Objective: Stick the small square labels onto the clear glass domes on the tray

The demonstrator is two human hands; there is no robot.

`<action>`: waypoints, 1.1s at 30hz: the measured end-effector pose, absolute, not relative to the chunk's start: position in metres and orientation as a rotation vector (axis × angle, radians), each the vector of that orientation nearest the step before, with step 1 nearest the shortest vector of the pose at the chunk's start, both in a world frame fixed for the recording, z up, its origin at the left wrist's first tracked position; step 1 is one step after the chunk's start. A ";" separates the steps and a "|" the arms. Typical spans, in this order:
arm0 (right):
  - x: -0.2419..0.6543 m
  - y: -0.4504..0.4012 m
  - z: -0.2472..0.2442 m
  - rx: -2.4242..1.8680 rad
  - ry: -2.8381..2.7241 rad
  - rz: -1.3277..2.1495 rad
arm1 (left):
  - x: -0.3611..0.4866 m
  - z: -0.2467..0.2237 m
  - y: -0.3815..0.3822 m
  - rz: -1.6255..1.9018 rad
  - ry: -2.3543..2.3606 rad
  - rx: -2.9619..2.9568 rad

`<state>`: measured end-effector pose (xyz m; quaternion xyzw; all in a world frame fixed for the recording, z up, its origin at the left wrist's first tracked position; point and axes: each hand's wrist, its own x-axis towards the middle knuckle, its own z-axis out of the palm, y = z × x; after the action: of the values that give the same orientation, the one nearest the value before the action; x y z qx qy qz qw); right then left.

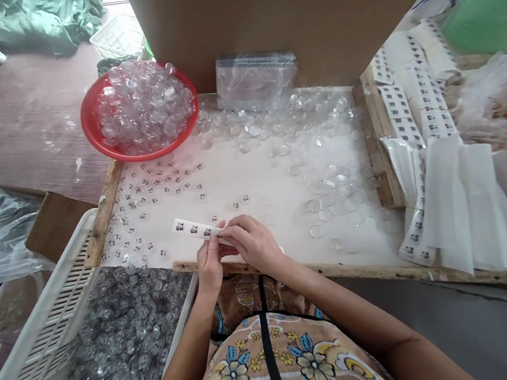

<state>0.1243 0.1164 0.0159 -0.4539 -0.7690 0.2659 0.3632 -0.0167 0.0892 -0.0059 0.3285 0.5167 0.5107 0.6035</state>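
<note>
A white strip of panda stickers [193, 229] is pinched in my left hand [210, 265], its free end pointing left above the white work surface. My right hand [255, 240] has its fingers closed at the strip's right end, close to my left thumb. What lies between those right fingertips is too small to tell. Clear round domed pieces [326, 185] are scattered over the right side and the back of the tray. To the left, several small clear pieces with panda pictures [141, 200] lie spread out.
A red bowl [89, 129] heaped with clear pieces stands at the back left. A white crate [54, 353] at lower left holds many panda pieces. Cardboard [246, 13] rises behind a clear bag [256, 81]. Sticker strips [432, 93] lie right of the wooden edge [379, 152].
</note>
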 end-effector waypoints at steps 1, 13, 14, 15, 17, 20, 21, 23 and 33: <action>0.124 0.115 0.018 -1.141 -1.967 0.684 | -0.017 -0.006 0.089 1.192 1.187 0.753; 0.208 0.170 0.002 -1.615 -1.260 1.071 | -0.019 -0.005 0.084 1.223 1.136 0.665; 0.215 0.173 -0.003 -1.684 -1.251 1.069 | -0.019 -0.005 0.084 1.218 1.137 0.673; 0.220 0.176 -0.008 -1.740 -1.259 1.074 | -0.019 -0.006 0.085 1.212 1.142 0.683; 0.225 0.179 -0.014 -1.805 -1.300 1.081 | -0.019 -0.006 0.085 1.204 1.155 0.701; 0.223 0.179 -0.018 -1.841 -1.363 1.043 | -0.018 -0.005 0.086 1.195 1.167 0.708; 0.221 0.179 -0.018 -1.851 -1.384 1.023 | -0.018 -0.005 0.086 1.192 1.171 0.708; 0.217 0.178 -0.018 -1.870 -1.436 0.983 | -0.018 -0.005 0.086 1.184 1.182 0.712; 0.203 0.179 -0.018 -1.877 -1.712 0.702 | -0.017 -0.005 0.087 1.160 1.197 0.757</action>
<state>0.2031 0.1793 -0.0177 -0.6895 -0.6289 0.2578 0.2501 -0.0172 0.0872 -0.0051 0.3278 0.5184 0.5024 0.6095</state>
